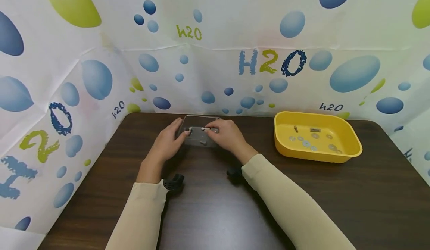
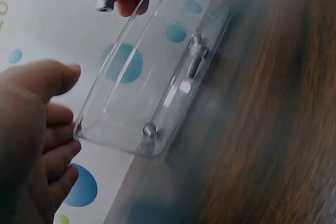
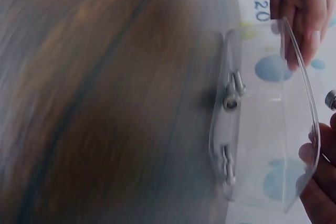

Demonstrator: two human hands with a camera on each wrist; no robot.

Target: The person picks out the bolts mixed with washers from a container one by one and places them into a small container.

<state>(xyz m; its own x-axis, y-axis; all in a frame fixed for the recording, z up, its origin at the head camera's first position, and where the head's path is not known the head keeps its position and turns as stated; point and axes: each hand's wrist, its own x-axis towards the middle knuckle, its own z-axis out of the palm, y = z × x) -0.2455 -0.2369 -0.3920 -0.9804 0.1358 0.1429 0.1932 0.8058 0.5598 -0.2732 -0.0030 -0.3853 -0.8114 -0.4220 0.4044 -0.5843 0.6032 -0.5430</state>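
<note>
A clear plastic container (image 1: pixel 185 123) stands near the table's back edge, with several metal bolts (image 2: pixel 197 51) lying on its bottom. My right hand (image 1: pixel 231 136) is over its right side and pinches a bolt (image 2: pixel 105 3) with a round head between thumb and forefinger. In the right wrist view the head of that held bolt (image 3: pixel 331 99) shows just beyond the rim. At the container's left side is my left hand (image 1: pixel 166 143), its loose fingers touching the outer corner and its thumb apart from the wall. Part of the container is hidden by my right hand.
To the right stands a yellow plastic tray (image 1: pixel 315 156) with a few bolts (image 1: pixel 315 130) and several flat washers (image 1: pixel 306 144) in it. A patterned white sheet (image 1: pixel 215 74) hangs behind and to the sides of the dark wooden table (image 1: pixel 208 212).
</note>
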